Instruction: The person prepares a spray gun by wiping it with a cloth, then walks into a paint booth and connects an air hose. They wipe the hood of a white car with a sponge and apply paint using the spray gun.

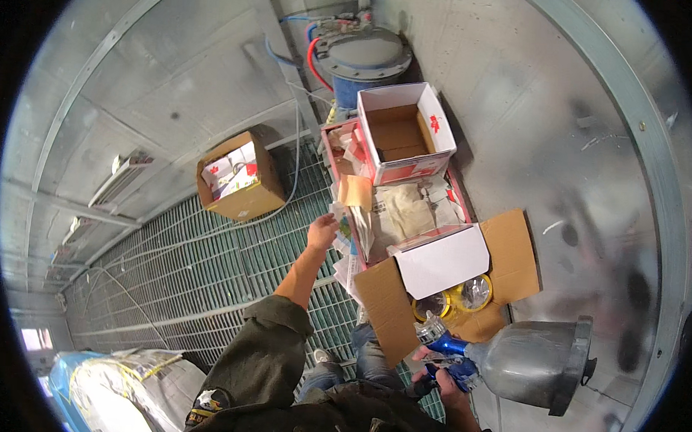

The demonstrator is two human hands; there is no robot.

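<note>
My right hand [448, 387] is wrapped around the handle of a blue spray gun [450, 344], which carries a big grey cup [527, 363] at its side. With fingers closed, my left hand [323, 233] is at the edge of a printed sheet of paper [342, 227] beside a shallow box [364, 264] and appears to pinch it. Inside that box lie a crumpled beige cloth [409, 210], a tan pad [355, 192] and folded papers. The fingertips of my left hand are partly hidden.
An open white box [443, 158] stands on the shallow box. Nearer me, an open cardboard carton [517, 252] holds yellow-rimmed round items [477, 292]. Another carton [247, 203] sits left on the grated floor [230, 265]. A blue pressure tank [354, 87] with hoses stands behind. Metal walls enclose the space.
</note>
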